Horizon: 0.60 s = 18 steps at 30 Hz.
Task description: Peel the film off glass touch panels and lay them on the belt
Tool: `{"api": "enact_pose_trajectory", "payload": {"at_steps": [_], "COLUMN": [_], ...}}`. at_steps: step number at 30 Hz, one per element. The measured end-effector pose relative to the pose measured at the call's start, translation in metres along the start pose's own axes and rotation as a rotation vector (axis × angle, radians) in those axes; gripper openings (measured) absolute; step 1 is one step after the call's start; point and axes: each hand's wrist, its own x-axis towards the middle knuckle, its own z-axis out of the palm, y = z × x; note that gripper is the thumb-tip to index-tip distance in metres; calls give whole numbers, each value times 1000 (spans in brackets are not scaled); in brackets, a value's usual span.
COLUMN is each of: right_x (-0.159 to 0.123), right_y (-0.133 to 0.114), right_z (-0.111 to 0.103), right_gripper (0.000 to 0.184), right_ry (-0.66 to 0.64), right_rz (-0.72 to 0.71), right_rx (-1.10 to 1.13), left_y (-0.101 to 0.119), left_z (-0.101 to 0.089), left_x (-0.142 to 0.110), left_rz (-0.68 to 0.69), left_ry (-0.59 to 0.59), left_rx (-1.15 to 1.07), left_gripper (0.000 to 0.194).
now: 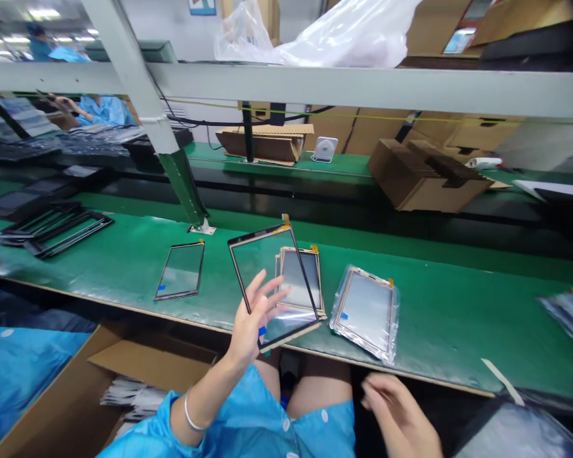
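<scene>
My left hand (248,324) holds a clear touch-screen glass panel (272,267) with a black border, tilted above the table's front edge. Its fingers show through the glass; a blue tab sits at the panel's lower left corner and a short flex tail at the top. Behind it lies a small stack of similar panels (310,273) with tan edges. To the left, a single glass panel (180,272) rests flat on the green table. My right hand (396,407) hangs by the table's front edge, fingers curled together; whether anything is in them is hidden. Nearest to it is a stack of bagged panels (367,312).
Black frames (52,230) are piled at the far left of the green table (439,318). A white-painted post (134,83) stands on it. Cardboard dividers (424,178) sit on the rear shelf. An open carton (71,388) stands at lower left, beside a co-worker's blue sleeve (19,375).
</scene>
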Motion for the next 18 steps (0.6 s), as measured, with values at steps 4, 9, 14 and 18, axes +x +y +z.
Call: {"api": "enact_pose_trajectory", "payload": {"at_steps": [4, 9, 14, 18], "right_x": [23, 30, 28, 31], "right_y": [-21, -36, -36, -41], "right_z": [53, 65, 58, 58], "right_gripper": [14, 6, 9, 11], "right_ry": [19, -34, -18, -29], "right_rz": [-138, -207, -174, -226], "right_rx": [-3, 40, 88, 32], "left_y": [-7, -4, -5, -9], "left_z": [12, 15, 18, 19], "left_x": [-29, -44, -49, -53], "left_rz": [17, 119, 162, 167], "left_ry": [-44, -65, -64, -68], "left_rx": [20, -13, -12, 12], "left_gripper": [40, 35, 36, 36]}}
